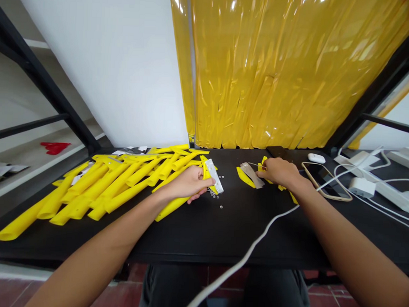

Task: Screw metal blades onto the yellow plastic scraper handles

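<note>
My left hand (193, 182) is closed around a yellow plastic piece that bears a flat silver metal plate (215, 175) with small holes. Small metal nuts (214, 194) lie scattered on the black table just below that plate. To the right, my right hand (280, 172) is closed, and a thin metal rod (255, 164) sticks out leftward from its fingertips; what the rod belongs to is hidden. Beside those fingertips lie a grey metal plate (252, 173) and a flat yellow piece (245, 177). More yellow pieces (293, 197) show partly under my right hand and wrist.
A pile of hollow yellow plastic handles (116, 181) covers the table's left side. At right lie a phone (327, 181), a white earbud case (316, 158), a charger (362, 187) and cables. One white cable (255, 245) crosses the front edge. A yellow plastic curtain (277, 75) hangs behind.
</note>
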Motion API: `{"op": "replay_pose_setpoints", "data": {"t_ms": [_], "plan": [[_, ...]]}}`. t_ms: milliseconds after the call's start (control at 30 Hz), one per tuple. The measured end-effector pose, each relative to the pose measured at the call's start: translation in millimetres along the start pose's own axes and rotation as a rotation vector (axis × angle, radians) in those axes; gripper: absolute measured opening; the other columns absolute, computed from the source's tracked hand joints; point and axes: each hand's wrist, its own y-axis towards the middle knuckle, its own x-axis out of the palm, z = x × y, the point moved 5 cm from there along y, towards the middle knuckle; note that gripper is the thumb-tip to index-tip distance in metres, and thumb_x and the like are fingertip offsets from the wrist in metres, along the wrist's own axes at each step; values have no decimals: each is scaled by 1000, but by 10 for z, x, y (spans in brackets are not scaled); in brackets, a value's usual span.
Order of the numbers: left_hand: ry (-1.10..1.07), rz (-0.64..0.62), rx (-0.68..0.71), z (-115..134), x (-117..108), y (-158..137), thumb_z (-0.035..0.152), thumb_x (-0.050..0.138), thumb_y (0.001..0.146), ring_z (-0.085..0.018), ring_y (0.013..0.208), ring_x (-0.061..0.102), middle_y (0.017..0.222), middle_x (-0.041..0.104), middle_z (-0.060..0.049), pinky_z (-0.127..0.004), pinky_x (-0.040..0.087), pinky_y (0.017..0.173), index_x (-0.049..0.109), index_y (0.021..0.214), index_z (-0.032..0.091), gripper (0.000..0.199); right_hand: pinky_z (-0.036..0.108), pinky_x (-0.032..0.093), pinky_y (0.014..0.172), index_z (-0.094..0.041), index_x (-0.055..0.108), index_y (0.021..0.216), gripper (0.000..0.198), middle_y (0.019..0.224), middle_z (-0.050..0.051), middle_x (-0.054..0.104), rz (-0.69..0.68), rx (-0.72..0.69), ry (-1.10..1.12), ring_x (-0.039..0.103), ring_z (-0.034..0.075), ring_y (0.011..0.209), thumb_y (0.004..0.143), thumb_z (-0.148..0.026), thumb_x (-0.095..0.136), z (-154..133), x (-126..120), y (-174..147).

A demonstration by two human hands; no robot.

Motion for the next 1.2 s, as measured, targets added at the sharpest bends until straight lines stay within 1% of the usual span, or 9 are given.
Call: {"op": "replay_pose_setpoints", "data": {"t_ms": [333, 467, 633, 700, 800, 867, 1000, 1100, 1200], "plan": [[-22, -7, 7, -57, -6, 18, 37, 59, 91, -8, 33, 46, 46, 52, 2, -19, 41, 33, 51, 60, 19, 37, 38, 51, 74, -19, 78, 98, 26, 108, 18, 75, 104, 11, 31, 72, 36, 99, 82, -31, 61, -28, -69, -43], [-97, -35, 24, -40, -1, 8, 41, 59, 92, -9, 35, 49, 50, 52, 2, -19, 41, 33, 52, 63, 18, 37, 31, 47, 71, -22, 75, 83, 14, 91, 6, 76, 183, -193, 291, 70, 24, 84, 76, -29, 64, 5, -220, -66], [-238, -45, -20, 3, 5, -14, 43, 63, 90, -8, 38, 48, 56, 52, 3, -19, 39, 32, 52, 70, 19, 33, 27, 46, 68, -20, 65, 72, 17, 79, 1, 71, 72, -435, 764, 62, 17, 73, 78, -36, 68, -94, -300, -160], [-279, -60, -36, 5, 11, -16, 43, 64, 90, -8, 39, 47, 58, 53, 3, -19, 39, 32, 52, 72, 19, 32, 28, 46, 66, -20, 67, 82, 23, 77, 1, 67, 97, -456, 917, 59, 16, 71, 76, -41, 74, -169, -336, -223], [-313, -78, -35, 8, 13, -17, 43, 65, 89, -9, 39, 46, 59, 52, 3, -21, 40, 32, 53, 73, 19, 32, 29, 44, 62, -21, 62, 125, 62, 73, -3, 60, 145, -474, 1138, 54, 14, 65, 71, -44, 84, -287, -373, -309], [-325, -89, -37, 9, 14, -20, 43, 65, 89, -9, 39, 44, 59, 52, 3, -21, 40, 31, 53, 73, 19, 32, 30, 46, 64, -22, 60, 134, 73, 74, -4, 60, 139, -510, 1214, 54, 15, 65, 70, -45, 86, -371, -374, -355], [-356, -116, -64, -3, 31, -23, 44, 66, 89, -8, 39, 45, 60, 53, 3, -21, 39, 31, 54, 75, 19, 31, 34, 48, 74, -21, 81, 97, 35, 87, 5, 67, 319, -604, 1148, 59, 19, 79, 75, -49, 82, -472, -431, -461], [-341, -118, -67, -12, 40, -17, 44, 66, 88, -9, 38, 44, 59, 53, 2, -22, 40, 31, 54, 73, 18, 32, 36, 49, 73, -23, 83, 94, 32, 85, 6, 70, 431, -578, 1148, 61, 21, 79, 78, -50, 78, -486, -462, -530], [-315, -112, -59, -12, 43, -10, 44, 66, 88, -9, 37, 43, 57, 51, 2, -23, 40, 31, 54, 70, 18, 35, 35, 49, 68, -22, 83, 97, 36, 82, 5, 72, 368, -527, 1206, 62, 20, 74, 76, -52, 78, -501, -440, -554]]}}
